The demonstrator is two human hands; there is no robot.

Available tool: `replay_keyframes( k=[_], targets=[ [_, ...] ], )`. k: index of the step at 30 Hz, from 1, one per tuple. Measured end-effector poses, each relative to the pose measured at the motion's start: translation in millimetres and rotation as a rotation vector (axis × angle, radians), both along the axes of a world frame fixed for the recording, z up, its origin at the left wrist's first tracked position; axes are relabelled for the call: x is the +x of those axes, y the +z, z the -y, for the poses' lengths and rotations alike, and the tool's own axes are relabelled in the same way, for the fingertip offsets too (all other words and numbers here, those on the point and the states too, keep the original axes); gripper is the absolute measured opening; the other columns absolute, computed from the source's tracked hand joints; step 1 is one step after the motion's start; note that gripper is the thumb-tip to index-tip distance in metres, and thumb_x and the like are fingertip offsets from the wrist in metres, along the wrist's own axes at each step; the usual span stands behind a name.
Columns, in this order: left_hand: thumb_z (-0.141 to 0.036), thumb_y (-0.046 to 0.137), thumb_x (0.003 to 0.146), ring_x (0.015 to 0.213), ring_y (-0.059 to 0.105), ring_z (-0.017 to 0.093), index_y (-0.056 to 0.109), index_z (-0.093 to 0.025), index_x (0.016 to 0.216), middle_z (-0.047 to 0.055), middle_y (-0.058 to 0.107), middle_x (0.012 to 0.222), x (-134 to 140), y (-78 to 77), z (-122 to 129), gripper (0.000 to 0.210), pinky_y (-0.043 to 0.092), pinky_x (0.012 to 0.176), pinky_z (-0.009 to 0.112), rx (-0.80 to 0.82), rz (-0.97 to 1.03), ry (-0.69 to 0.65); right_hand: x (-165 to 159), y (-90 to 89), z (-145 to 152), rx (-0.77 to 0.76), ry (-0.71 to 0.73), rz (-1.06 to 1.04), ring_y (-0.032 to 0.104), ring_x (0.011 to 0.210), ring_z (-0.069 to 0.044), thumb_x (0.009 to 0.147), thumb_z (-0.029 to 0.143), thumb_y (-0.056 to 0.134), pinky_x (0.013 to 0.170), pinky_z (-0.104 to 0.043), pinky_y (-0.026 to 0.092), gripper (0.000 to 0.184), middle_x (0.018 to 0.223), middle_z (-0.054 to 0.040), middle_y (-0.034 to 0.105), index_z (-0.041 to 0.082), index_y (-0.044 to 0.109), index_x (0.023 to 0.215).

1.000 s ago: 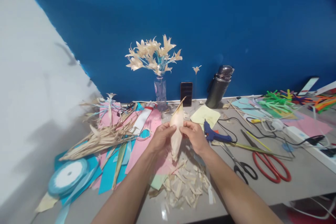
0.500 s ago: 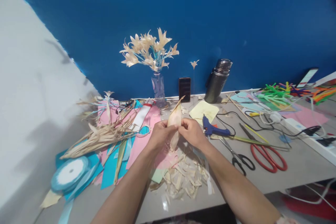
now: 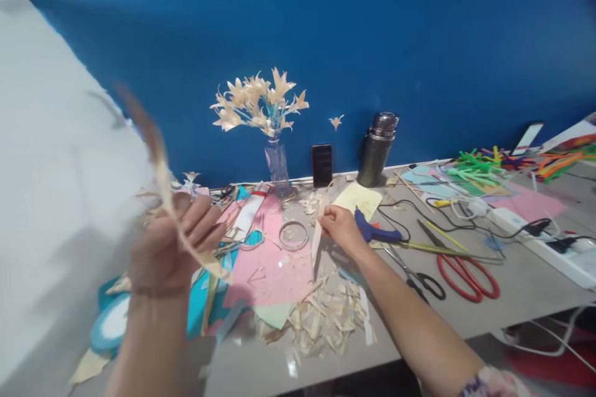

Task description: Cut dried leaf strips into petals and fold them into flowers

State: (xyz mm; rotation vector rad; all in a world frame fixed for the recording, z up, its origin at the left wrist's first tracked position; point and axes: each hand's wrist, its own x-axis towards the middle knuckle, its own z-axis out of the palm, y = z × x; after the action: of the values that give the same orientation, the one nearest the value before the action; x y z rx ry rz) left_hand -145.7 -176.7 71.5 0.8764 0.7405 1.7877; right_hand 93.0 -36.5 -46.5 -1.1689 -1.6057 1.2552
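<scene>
One strip [image 3: 161,173] has come away in the loosely curled left hand [image 3: 162,249], seemingly peeled from the husk [image 3: 317,240] the right hand [image 3: 342,227] pinches.

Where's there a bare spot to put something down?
On the table, between the red scissors and power strip, and in front of those scissors. It's crowded in the middle, with scraps and pink paper, and on the left, with ribbon.
</scene>
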Motion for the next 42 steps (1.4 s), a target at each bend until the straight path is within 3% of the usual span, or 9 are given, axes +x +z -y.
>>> replay_keyframes(
  k=[2, 4, 6, 7, 11, 15, 20, 29, 42],
  targets=[
    [-0.025, 0.081, 0.058, 0.049, 0.044, 0.010, 0.051, -0.020, 0.070, -0.005, 0.047, 0.058, -8.1, -10.3, -4.3, 0.032, 0.039, 0.044, 0.022, -0.303, -0.340, 0.154, -1.8, 1.0, 3.7, -0.085, 0.082, -0.106, 0.054, 0.048, -0.014, 0.074, 0.037, 0.062, 0.051, -0.024, 0.041, 0.019, 0.054, 0.0009, 0.059, 0.019, 0.060, 0.067],
    [-0.021, 0.077, 0.059, 0.063, 0.055, 0.017, 0.059, -0.019, 0.086, 0.001, 0.060, 0.074, -1.7, -26.1, -10.1, 0.033, 0.044, 0.053, 0.027, -0.530, -0.710, 0.478, -4.3, 3.1, 9.6, -0.147, 0.133, -0.198, 0.052, 0.046, -0.013, 0.072, 0.044, 0.065, 0.048, -0.023, 0.041, 0.027, 0.054, 0.0007, 0.059, 0.018, 0.059, 0.067],
    [-0.025, 0.073, 0.065, 0.081, 0.060, 0.022, 0.062, -0.019, 0.095, 0.005, 0.064, 0.091, 18.7, -42.0, -13.6, 0.033, 0.047, 0.065, 0.030, -0.462, -0.896, 0.781, -7.6, 5.6, 17.3, -0.177, 0.157, -0.272, 0.049, 0.045, -0.011, 0.069, 0.047, 0.070, 0.045, -0.022, 0.039, 0.031, 0.053, 0.0024, 0.056, 0.018, 0.058, 0.065],
    [-0.029, 0.072, 0.068, 0.084, 0.060, 0.023, 0.063, -0.019, 0.093, 0.006, 0.064, 0.092, 32.3, -48.7, -14.5, 0.028, 0.047, 0.067, 0.031, -0.403, -0.914, 0.793, -9.5, 6.9, 21.6, -0.180, 0.160, -0.302, 0.047, 0.044, -0.010, 0.068, 0.047, 0.072, 0.044, -0.022, 0.038, 0.032, 0.052, 0.0038, 0.054, 0.018, 0.058, 0.065],
    [-0.030, 0.073, 0.069, 0.061, 0.056, 0.017, 0.065, -0.018, 0.071, 0.001, 0.061, 0.064, 80.4, -64.6, -21.9, 0.015, 0.041, 0.057, 0.026, -0.389, -0.781, 0.142, -16.3, 12.1, 37.5, -0.145, 0.163, -0.365, 0.042, 0.044, -0.008, 0.069, 0.042, 0.075, 0.045, -0.020, 0.034, 0.030, 0.049, 0.0066, 0.048, 0.018, 0.059, 0.063],
    [-0.028, 0.075, 0.069, 0.049, 0.046, 0.010, 0.060, -0.016, 0.061, -0.002, 0.055, 0.053, 86.1, -76.7, -36.0, 0.020, 0.034, 0.050, 0.022, -0.417, -0.639, 0.003, -18.1, 14.3, 43.7, -0.096, 0.169, -0.382, 0.041, 0.044, -0.008, 0.070, 0.038, 0.076, 0.044, -0.021, 0.030, 0.028, 0.047, 0.0064, 0.049, 0.017, 0.061, 0.061],
    [-0.041, 0.080, 0.066, 0.047, 0.052, 0.011, 0.057, -0.017, 0.068, -0.001, 0.058, 0.055, 77.5, -99.6, -39.6, 0.034, 0.041, 0.049, 0.023, -0.420, -0.253, -0.166, -19.8, 7.0, 42.3, -0.200, 0.247, -0.483, 0.044, 0.044, -0.008, 0.068, 0.037, 0.080, 0.046, -0.021, 0.034, 0.027, 0.050, 0.0052, 0.052, 0.015, 0.065, 0.065],
    [-0.049, 0.076, 0.074, 0.037, 0.031, 0.004, 0.049, -0.020, 0.073, -0.011, 0.037, 0.048, 94.5, -112.8, -33.7, 0.040, 0.025, 0.038, 0.016, -0.372, -0.120, -0.036, -33.4, -2.3, 46.7, -0.379, 0.166, -0.617, 0.028, 0.041, -0.004, 0.064, 0.035, 0.081, 0.040, -0.018, 0.025, 0.031, 0.045, 0.0107, 0.037, 0.017, 0.056, 0.060],
    [-0.038, 0.083, 0.068, 0.041, 0.038, 0.005, 0.065, -0.016, 0.071, -0.007, 0.049, 0.049, 100.4, -102.8, -33.0, 0.029, 0.030, 0.042, 0.018, -0.478, -0.208, -0.016, -39.2, -2.7, 44.7, -0.426, -0.034, -0.741, 0.029, 0.042, -0.004, 0.062, 0.025, 0.074, 0.040, -0.017, 0.023, 0.027, 0.045, 0.0103, 0.037, 0.018, 0.048, 0.056]
  ],
)
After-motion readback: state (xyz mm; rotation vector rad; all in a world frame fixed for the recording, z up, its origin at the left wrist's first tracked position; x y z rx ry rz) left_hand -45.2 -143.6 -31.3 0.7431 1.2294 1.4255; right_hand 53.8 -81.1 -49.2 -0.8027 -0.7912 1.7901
